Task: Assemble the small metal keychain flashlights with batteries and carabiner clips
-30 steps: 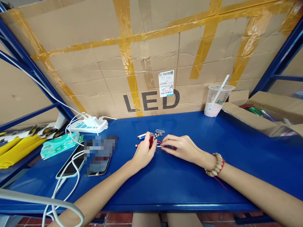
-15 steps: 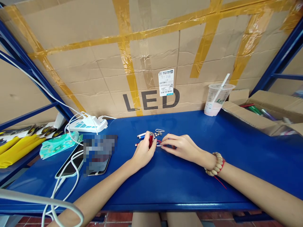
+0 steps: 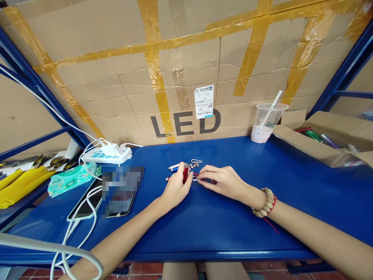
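Note:
My left hand (image 3: 176, 188) is wrapped round a short red metal tube (image 3: 185, 173), held upright with its open-looking end up. The fingers of my right hand (image 3: 223, 181) are pinched at a thin silver rod (image 3: 196, 180), close to my left fingertips. A small red piece (image 3: 196, 175) shows just above that rod. Another red-ended stick (image 3: 167, 179) pokes out to the left, mostly hidden behind my left hand. Beyond the hands lie a blue and silver tube (image 3: 175, 168), several small round silver cells (image 3: 194, 165) and a metal clip (image 3: 196, 161).
Two phones (image 3: 87, 202) and white cables lie left, by a white power strip (image 3: 110, 153) and a green packet (image 3: 71, 179). A plastic cup with a straw (image 3: 264, 124) stands at the back right, beside an open cardboard box (image 3: 311, 149). A large carton (image 3: 131, 89) rises behind the table.

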